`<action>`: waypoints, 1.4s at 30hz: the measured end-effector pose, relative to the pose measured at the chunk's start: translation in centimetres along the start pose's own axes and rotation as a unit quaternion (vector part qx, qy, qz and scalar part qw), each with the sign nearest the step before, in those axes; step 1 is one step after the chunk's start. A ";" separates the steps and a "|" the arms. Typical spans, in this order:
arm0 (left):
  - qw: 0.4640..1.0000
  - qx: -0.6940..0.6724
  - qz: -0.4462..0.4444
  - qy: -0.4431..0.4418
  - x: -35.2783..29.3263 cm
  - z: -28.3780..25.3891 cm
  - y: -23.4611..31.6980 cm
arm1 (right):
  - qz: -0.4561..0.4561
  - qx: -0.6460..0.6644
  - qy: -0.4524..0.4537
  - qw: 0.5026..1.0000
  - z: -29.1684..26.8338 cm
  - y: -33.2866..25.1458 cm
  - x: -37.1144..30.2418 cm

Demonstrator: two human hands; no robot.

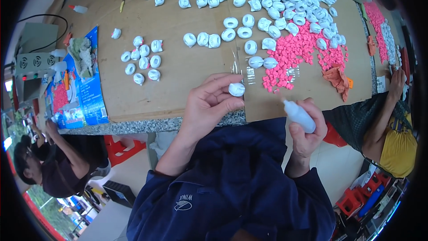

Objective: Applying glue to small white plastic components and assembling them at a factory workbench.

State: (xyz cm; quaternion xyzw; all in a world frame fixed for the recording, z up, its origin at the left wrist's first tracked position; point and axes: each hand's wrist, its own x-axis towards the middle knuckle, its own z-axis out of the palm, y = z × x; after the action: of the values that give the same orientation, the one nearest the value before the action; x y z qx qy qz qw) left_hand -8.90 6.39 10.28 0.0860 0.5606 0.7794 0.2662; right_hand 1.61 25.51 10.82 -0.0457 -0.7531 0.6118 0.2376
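- Left hand (208, 101): pinching a white piece (236, 89), to the near left of the pink pile (292, 49).
- Right hand (310, 127): wrapped round a squeeze bottle (299, 116), just nearer than the pile.
- Other white pieces (202, 39): left of and beyond the pile (dark marks, too small to read).
- Dark jacket (232, 187), lettered: nearer than the pile.
- Blue printed sheet (91, 100): far left of it.

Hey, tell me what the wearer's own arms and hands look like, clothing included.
The left hand and right hand are bare: no gloves, watch or rings visible. Dark navy sleeves stop on the forearms, leaving both wrists uncovered. I see no markings on them.
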 end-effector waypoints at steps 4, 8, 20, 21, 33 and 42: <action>0.997 -0.052 -0.058 -0.005 -0.6 -0.3 -0.5 | 0.029 -0.011 -0.027 0.999 0.8 -0.3 0.3; 0.998 -0.049 -0.044 0.003 -0.7 -0.2 -0.6 | 0.040 -0.036 -0.048 0.997 0.8 -0.2 0.1; 0.998 -0.053 -0.043 0.005 -0.6 -0.1 -0.5 | 0.062 -0.041 -0.058 0.996 0.9 -0.5 0.2; 0.998 -0.053 -0.038 0.005 -0.6 -0.2 -0.6 | 0.062 -0.041 -0.057 0.996 0.9 -0.5 0.1; 0.998 -0.050 -0.035 0.004 -0.6 -0.2 -0.7 | 0.075 -0.035 -0.056 0.995 1.1 -0.6 0.3; 0.998 -0.057 -0.035 -0.003 -0.7 -0.2 -0.7 | 0.086 -0.030 -0.025 0.996 -0.1 0.3 -0.6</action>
State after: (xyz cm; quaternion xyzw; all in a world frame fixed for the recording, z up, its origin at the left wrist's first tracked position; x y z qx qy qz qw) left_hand -8.22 6.02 9.61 0.0532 0.5172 0.8001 0.2991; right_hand 2.07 25.42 10.39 -0.1021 -0.7701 0.6079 0.1642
